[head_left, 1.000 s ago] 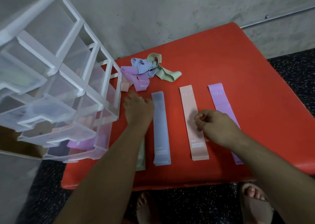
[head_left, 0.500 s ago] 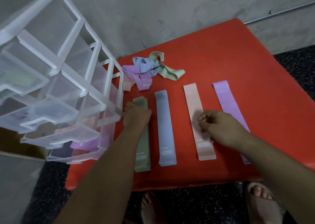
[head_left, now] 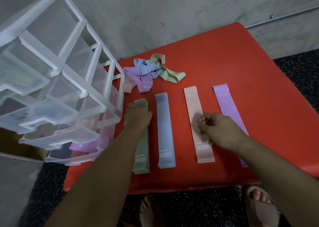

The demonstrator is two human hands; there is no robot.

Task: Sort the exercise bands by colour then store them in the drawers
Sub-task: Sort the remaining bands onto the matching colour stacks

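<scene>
Pressed flat, fingers spread, the left hand point(head_left: 137, 118) is being laid on the green band point(head_left: 141, 161) on the red bench point(head_left: 224, 68); the right hand point(head_left: 219, 130), loosely curled and empty, is being rested on the pink band point(head_left: 193, 106).

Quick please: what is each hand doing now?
Left hand: flat, pressing on the green band.
Right hand: fingers curled over the pink band; grip cannot be told.

The left hand point(head_left: 137, 118) covers the green band's point(head_left: 141, 150) middle; the right forearm point(head_left: 269, 168) hides the purple band's point(head_left: 227, 109) lower end; the drawers point(head_left: 57, 92) run off frame left.
</scene>
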